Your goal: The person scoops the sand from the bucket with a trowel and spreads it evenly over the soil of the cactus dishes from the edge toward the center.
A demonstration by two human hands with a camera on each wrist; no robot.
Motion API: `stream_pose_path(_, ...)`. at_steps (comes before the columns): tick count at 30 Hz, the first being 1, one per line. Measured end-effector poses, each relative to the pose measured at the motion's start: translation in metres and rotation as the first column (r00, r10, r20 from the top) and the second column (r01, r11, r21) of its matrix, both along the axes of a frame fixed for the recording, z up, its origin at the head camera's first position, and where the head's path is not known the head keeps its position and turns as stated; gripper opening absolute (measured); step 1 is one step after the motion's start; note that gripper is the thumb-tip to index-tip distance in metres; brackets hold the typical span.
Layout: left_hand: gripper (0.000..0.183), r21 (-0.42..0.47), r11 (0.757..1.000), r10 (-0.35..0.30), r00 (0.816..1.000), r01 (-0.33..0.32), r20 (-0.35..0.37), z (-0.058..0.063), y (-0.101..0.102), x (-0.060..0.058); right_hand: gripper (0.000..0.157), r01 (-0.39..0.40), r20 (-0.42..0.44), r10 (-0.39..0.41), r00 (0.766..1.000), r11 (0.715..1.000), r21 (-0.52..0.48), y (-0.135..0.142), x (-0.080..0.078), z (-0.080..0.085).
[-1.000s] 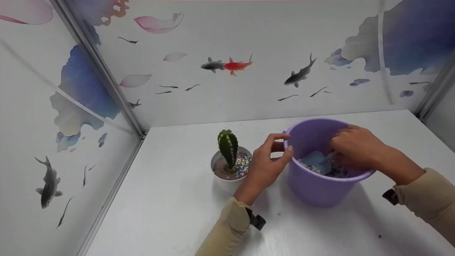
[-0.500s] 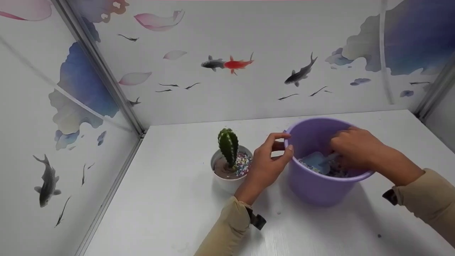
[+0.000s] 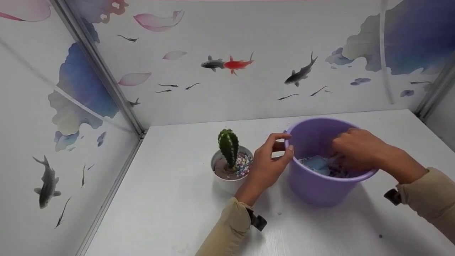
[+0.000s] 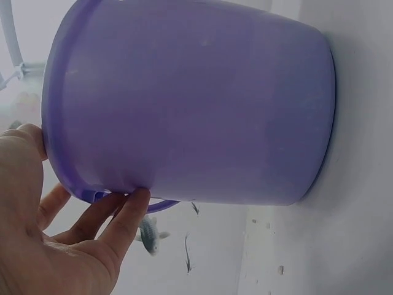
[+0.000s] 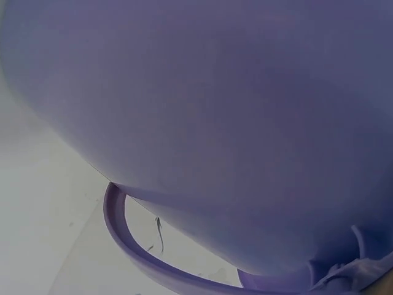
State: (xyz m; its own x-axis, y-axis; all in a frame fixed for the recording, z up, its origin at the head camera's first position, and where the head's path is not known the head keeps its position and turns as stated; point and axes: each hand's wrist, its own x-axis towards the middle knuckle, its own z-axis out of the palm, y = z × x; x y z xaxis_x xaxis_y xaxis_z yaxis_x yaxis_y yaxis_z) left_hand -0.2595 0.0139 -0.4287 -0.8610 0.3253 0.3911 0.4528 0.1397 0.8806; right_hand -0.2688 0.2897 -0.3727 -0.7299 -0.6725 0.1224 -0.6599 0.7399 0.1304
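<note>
A purple bucket (image 3: 316, 192) stands on the table, with small multicoloured pebbles (image 3: 336, 173) in its bottom. My left hand (image 3: 265, 163) grips the bucket's left rim, fingers and thumb on either side of it; the left wrist view shows the fingers against the bucket wall (image 4: 196, 104). Inside the bucket, my right hand (image 3: 357, 147) holds a light blue toy shovel (image 3: 317, 164) by its handle, and the blade lies in the pebbles. The right fingertips are hidden. Only the bucket's outside (image 5: 202, 110) and its handle (image 5: 132, 246) fill the right wrist view.
Left of the bucket, a green cactus (image 3: 228, 145) grows in a white pot (image 3: 227, 185) whose right side holds coloured pebbles (image 3: 242, 164). A few crumbs lie on the white table (image 3: 170, 199). Walls (image 3: 249, 103) painted with fish stand behind and at the left.
The shovel blade has sunk lower and tipped among the pebbles. My right hand has shifted slightly to the right, while my left hand and the bucket keep their place.
</note>
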Motion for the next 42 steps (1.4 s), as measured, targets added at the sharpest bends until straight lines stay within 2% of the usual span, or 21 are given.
stream_pose_path(7, 0.038, -0.002, 1.000, -0.003, 1.000, 0.003, 0.006, 0.000, 0.000, 0.000, 0.025, 0.002, 0.018, -0.001, 1.000, 1.000, -0.024, 0.002, 0.002, 0.002)
stream_pose_path(15, 0.039, 0.003, 1.000, -0.003, 1.000, 0.003, -0.001, -0.002, -0.001, 0.000, 0.027, 0.012, 0.142, -0.001, 0.990, 0.997, -0.078, 0.000, 0.002, 0.006)
stream_pose_path(20, 0.040, -0.001, 1.000, 0.001, 1.000, -0.001, -0.004, -0.002, 0.000, -0.001, 0.034, 0.028, 0.175, -0.011, 0.985, 0.995, -0.097, -0.002, 0.003, 0.009)
stream_pose_path(23, 0.041, -0.003, 1.000, 0.005, 1.000, -0.005, -0.007, -0.002, 0.000, -0.001, 0.029, 0.019, 0.191, 0.004, 0.981, 0.993, -0.120, -0.001, 0.002, 0.011)
stream_pose_path(31, 0.043, -0.024, 1.000, -0.005, 0.999, 0.006, 0.041, 0.000, -0.003, 0.000, 0.028, -0.001, 0.168, 0.033, 0.985, 0.982, -0.191, 0.004, 0.003, 0.016)
stream_pose_path(42, 0.042, -0.017, 1.000, -0.014, 0.999, 0.015, 0.032, -0.002, -0.003, -0.001, 0.025, -0.012, 0.135, 0.046, 0.990, 0.970, -0.241, 0.011, 0.012, 0.025)
